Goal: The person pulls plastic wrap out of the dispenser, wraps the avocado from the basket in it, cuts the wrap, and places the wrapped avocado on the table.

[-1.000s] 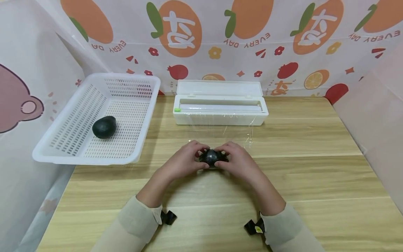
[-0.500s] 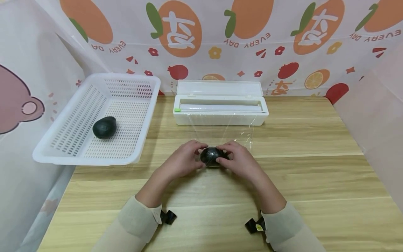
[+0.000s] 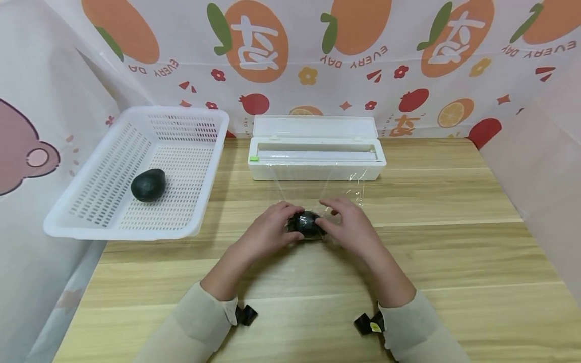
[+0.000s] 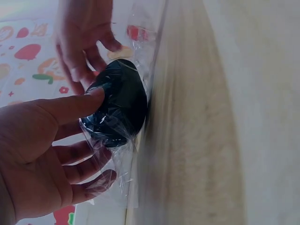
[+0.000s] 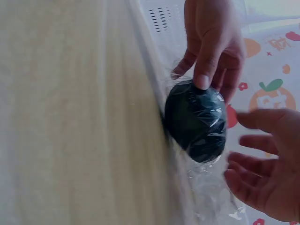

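Note:
A dark green avocado [image 3: 307, 225] lies on the table under clear cling film, which wrinkles over its skin. My left hand [image 3: 271, 227] grips its left end, thumb on the near side and fingers on the far side. In the left wrist view, loose film bunches around the fingers of the left hand [image 4: 56, 150]. On the other side, my right hand [image 3: 351, 227] has its fingers spread beside the avocado. The right wrist view shows a gap between the right hand [image 5: 269, 164] and the wrapped avocado [image 5: 197, 122].
Behind the hands stands an open white cling film box [image 3: 317, 171] with a roll inside. A sheet of film [image 3: 304, 189] runs from it down to the avocado. At left, a white perforated basket [image 3: 190, 201] holds another dark avocado [image 3: 149, 185]. A printed cloth [image 3: 290, 50] hangs behind.
My right hand has let go of the avocado and drawn back a little to the right, its fingers opening. The left hand has taken a fuller grip on the left end.

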Motion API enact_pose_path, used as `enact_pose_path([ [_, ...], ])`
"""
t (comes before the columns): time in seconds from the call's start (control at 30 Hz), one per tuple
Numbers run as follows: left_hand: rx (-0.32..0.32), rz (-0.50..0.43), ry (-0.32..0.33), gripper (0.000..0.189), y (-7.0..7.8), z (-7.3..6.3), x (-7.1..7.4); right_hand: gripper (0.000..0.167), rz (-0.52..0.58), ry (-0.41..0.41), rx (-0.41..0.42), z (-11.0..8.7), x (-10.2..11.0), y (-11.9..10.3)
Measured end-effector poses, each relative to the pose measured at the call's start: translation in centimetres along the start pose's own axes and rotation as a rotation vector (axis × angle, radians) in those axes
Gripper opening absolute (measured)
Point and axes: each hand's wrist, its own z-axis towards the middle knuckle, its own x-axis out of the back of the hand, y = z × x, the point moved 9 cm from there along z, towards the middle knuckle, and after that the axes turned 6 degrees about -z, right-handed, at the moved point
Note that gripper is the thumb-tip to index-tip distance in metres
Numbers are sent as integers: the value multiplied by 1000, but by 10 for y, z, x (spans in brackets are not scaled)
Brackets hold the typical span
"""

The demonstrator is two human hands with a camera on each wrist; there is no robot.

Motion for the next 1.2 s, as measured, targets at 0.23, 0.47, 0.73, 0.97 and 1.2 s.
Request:
enact_pose_path([
  [0.23, 34, -28, -56, 59, -7, 4, -2, 42, 55, -32, 18, 0, -3, -5],
  [0.47, 57, -89, -93, 59, -17, 6, -4, 48, 42, -96, 20, 4, -18, 3],
  [0.73, 54, -105, -101, 60, -16, 8, -3, 47, 48, -86, 67, 9, -17, 6],
  [0.97, 9, -34, -24, 73, -3, 6, 8, 44, 18, -68, 104, 12, -14, 6],
  [1.2, -43, -15, -19, 69, 9, 11, 1, 42, 26, -91, 108, 13, -16, 8],
])
